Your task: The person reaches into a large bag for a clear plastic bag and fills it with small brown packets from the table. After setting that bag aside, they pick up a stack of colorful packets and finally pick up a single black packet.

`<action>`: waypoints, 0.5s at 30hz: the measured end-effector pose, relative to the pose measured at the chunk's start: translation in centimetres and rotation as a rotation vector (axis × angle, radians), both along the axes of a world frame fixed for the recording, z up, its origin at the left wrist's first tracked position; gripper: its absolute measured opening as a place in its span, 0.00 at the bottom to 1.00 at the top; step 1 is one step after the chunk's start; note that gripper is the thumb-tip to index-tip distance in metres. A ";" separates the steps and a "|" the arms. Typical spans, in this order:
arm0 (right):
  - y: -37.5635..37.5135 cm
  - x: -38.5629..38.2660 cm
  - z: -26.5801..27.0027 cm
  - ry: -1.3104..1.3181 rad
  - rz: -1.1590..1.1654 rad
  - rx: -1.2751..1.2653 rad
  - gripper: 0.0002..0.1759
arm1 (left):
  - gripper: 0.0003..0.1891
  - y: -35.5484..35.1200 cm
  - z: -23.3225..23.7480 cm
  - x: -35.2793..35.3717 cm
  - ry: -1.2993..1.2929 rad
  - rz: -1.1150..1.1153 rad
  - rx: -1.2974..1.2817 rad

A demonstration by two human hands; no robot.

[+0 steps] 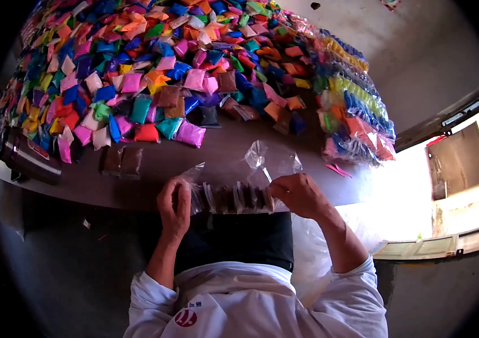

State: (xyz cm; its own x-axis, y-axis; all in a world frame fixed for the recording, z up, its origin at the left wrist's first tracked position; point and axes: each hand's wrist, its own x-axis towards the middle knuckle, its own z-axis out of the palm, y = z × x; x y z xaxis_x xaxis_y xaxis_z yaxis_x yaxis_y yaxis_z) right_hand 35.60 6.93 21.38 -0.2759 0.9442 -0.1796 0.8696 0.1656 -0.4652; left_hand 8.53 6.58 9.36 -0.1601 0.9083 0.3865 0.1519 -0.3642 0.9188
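A row of small brown packets in clear plastic (pixel 234 198) stands on edge along the table's near edge, between my two hands. My left hand (pixel 175 204) is closed on the row's left end, with a bit of clear film rising above its fingers. At the right end, my right hand (pixel 298 194) pinches the row with its fingers bent together. Crumpled clear plastic (pixel 257 155) sticks up behind the packets. Two more brown packets (pixel 122 161) lie flat on the table, beyond my left hand and to its left.
A large heap of colourful packets (pixel 132 81) covers the table's far side. Bundled packets in clear bags (pixel 358 107) are stacked at the right. A dark shiny cylinder (pixel 32 160) lies at the left edge. Small pink strips (pixel 339 170) rest near the bundles.
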 end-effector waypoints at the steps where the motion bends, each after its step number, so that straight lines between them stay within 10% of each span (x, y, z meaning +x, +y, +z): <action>1: 0.1 0.5 0.1 -0.004 -0.031 0.000 0.12 | 0.11 0.0 -0.2 0.0 -0.008 0.004 -0.007; 9: 1.0 -2.8 7.2 0.280 -0.140 0.095 0.09 | 0.08 0.0 -0.6 -0.3 0.018 -0.053 -0.013; 11: 1.9 -4.9 7.9 0.309 -0.041 0.102 0.10 | 0.08 0.2 -2.6 -0.4 0.285 0.040 0.075; 15: 4.8 -10.1 6.1 0.302 0.304 0.343 0.09 | 0.11 -0.1 0.0 0.0 -0.048 -0.021 -0.062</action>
State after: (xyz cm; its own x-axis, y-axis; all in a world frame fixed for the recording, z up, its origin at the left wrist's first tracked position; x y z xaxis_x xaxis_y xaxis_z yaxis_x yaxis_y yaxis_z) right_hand 25.54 11.71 27.46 -0.5370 0.8045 0.2537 0.5950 0.5744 -0.5622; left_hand 8.48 6.47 9.39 -0.1581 0.9335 0.3219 0.1003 -0.3091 0.9457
